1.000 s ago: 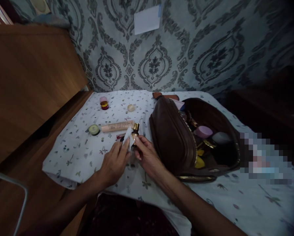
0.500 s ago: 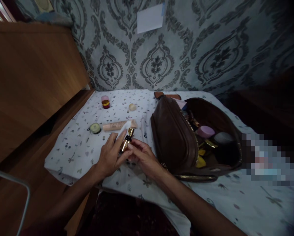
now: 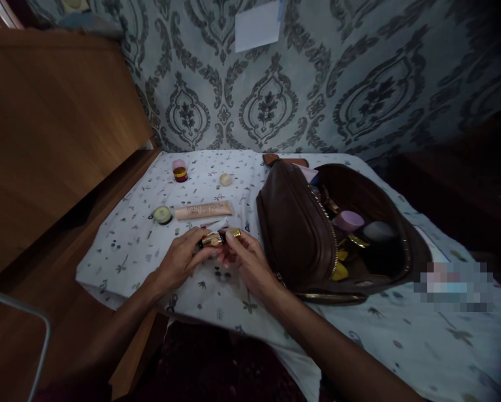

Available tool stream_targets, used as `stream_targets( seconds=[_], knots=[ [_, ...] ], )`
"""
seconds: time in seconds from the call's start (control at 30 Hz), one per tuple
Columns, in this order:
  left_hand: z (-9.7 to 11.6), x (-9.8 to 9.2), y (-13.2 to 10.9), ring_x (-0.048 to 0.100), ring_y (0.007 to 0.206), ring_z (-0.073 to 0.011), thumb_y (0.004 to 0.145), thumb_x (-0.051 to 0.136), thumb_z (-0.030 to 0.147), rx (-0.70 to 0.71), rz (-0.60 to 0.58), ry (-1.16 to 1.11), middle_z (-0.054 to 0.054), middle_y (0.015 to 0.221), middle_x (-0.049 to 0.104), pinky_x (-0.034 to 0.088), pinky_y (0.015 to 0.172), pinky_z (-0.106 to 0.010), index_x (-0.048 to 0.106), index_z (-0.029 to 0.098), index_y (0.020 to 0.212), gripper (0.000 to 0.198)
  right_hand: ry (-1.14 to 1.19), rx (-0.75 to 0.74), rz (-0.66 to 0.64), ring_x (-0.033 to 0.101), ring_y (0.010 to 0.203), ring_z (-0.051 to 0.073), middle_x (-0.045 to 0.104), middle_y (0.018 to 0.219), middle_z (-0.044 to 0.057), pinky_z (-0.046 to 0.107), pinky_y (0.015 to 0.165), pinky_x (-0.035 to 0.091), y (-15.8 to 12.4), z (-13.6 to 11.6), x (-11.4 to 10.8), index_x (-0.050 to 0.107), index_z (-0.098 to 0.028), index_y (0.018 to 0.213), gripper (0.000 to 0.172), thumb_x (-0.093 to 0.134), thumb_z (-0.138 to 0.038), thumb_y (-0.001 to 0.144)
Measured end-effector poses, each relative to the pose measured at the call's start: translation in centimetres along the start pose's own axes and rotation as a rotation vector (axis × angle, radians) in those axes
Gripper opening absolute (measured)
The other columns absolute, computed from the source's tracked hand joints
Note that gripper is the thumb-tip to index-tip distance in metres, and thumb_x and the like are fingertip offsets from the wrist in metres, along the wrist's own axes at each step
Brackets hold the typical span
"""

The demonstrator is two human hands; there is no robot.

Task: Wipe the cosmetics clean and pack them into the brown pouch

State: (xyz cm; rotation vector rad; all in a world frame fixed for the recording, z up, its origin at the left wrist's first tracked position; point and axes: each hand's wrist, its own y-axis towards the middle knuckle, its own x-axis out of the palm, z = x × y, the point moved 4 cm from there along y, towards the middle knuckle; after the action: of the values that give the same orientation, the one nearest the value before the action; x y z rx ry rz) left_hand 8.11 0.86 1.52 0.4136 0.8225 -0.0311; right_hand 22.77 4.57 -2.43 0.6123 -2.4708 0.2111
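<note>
Both my hands hold a small gold-capped bottle (image 3: 220, 238), which lies nearly level just above the patterned cloth (image 3: 125, 245). My left hand (image 3: 179, 262) pinches its dark end and also keeps a white tissue (image 3: 219, 225), most of it hidden behind the bottle. My right hand (image 3: 244, 262) grips the gold end with closed fingers. An open brown cosmetic bag (image 3: 300, 234) stands just right of my hands.
On the cloth behind my hands lie a peach tube (image 3: 203, 210), a round green-lidded pot (image 3: 162, 215), a pink-lidded red jar (image 3: 179, 171) and a small pale shell-like item (image 3: 225, 179). The bag holds several cosmetics. A wooden board (image 3: 53, 128) rises at left, patterned wallpaper behind.
The bottle has tipped from upright to nearly level between my hands. The tissue has slipped behind it. Both hands stay in about the same place.
</note>
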Motion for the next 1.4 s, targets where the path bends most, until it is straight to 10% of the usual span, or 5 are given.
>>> stream_targets(
  seconds=[0.33,0.73,1.0,1.17,1.4],
  knots=[
    [-0.8,2.0,-0.5,0.043,0.043,-0.0085,0.079,0.065,0.063,-0.516,0.001,-0.671,0.006,0.052,0.053,0.033,0.044,-0.021,0.06,0.017,0.08,0.047,-0.201,-0.071,0.003,0.054,0.061,0.012,0.067,0.078,-0.001,0.023,0.05,0.042,0.1,-0.5,-0.2,0.075,-0.025,0.102,0.037,0.083,-0.038,0.069],
    [-1.3,3.2,-1.5,0.032,0.031,-0.0036,0.065,0.074,0.072,-0.763,-0.105,-1.056,0.009,0.041,0.042,0.015,0.032,-0.018,0.051,0.018,0.064,0.059,-0.813,-0.509,-0.174,0.062,0.113,0.026,0.071,0.115,0.006,0.043,0.1,0.045,-1.1,-1.4,0.6,0.069,-0.028,0.11,0.019,0.062,-0.029,0.092],
    [-3.7,-3.1,0.4,0.051,0.053,-0.0105,0.089,0.056,0.056,-0.412,0.321,-0.357,0.003,0.061,0.057,0.042,0.053,-0.021,0.057,0.019,0.079,0.038,-0.617,-0.178,-0.163,0.062,0.091,0.021,0.061,0.098,0.004,0.036,0.08,0.053,-1.2,-0.2,0.5,0.054,-0.025,0.11,0.023,0.054,-0.043,0.095],
    [-4.5,-3.3,0.8,0.058,0.112,-0.0255,0.094,0.055,0.045,-0.193,0.087,0.284,-0.008,0.116,0.064,0.047,0.096,-0.04,0.069,0.023,0.114,0.034,-0.494,-0.134,-0.178,0.055,0.08,0.017,0.059,0.09,0.002,0.029,0.07,0.047,-0.4,-0.5,0.5,0.061,-0.023,0.095,0.026,0.068,-0.045,0.085],
    [1.3,-3.1,0.9,0.061,0.093,-0.0179,0.101,0.047,0.037,0.1,-0.089,-0.036,-0.007,0.105,0.065,0.051,0.081,-0.029,0.057,0.022,0.135,0.039,-0.604,-0.128,-0.155,0.042,0.064,0.013,0.048,0.067,-0.003,0.025,0.059,0.034,0.1,-0.5,0.1,0.065,-0.02,0.079,0.025,0.073,-0.044,0.079]
  ],
)
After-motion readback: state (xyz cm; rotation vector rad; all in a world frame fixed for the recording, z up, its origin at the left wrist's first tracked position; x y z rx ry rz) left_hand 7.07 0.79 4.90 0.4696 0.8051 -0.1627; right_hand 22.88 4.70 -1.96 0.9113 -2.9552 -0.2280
